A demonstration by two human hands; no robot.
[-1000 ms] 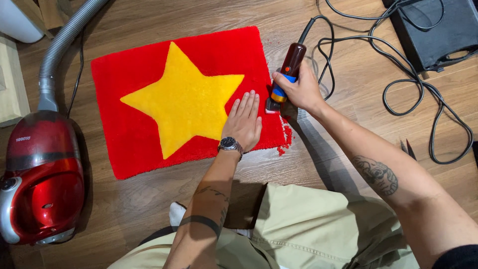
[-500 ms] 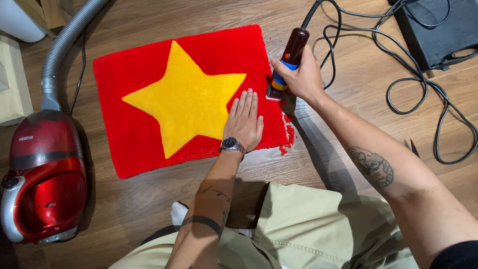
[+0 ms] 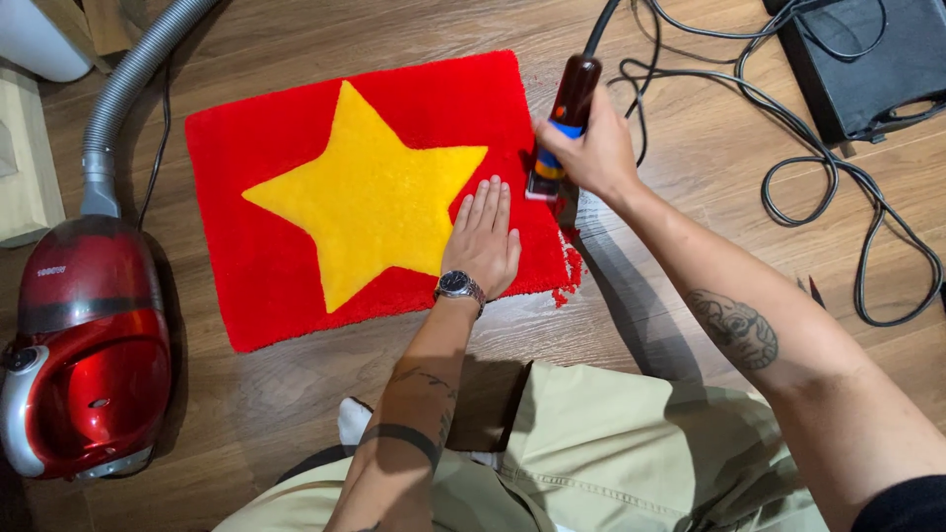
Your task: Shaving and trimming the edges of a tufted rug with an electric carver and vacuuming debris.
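Wooden floorboards run under everything I see, and on them lies the red tufted rug with its yellow star in the middle. I sit at the rug's near edge, my khaki trousers filling the bottom of the view.

My left hand lies flat and open on the rug, fingers together, palm pressed on the red pile beside the star's right point; it grips nothing. A wristwatch sits on that wrist.

My right hand is closed around an electric carpet trimmer, brown at the cord end, with blue and orange bands lower down. Its cutting head touches the rug's right edge, just past my left fingertips. Red fluff clippings lie along that edge near the rug's lower right corner.

Right of the rug the floor is mostly bare as far as the black cables, which loop well apart from the rug. A black case sits in the top right corner.

Left of the rug stands a red canister vacuum cleaner, near the rug's left edge but not touching it, its grey ribbed hose curving up past the top left corner. A pale wooden block lies at the far left.
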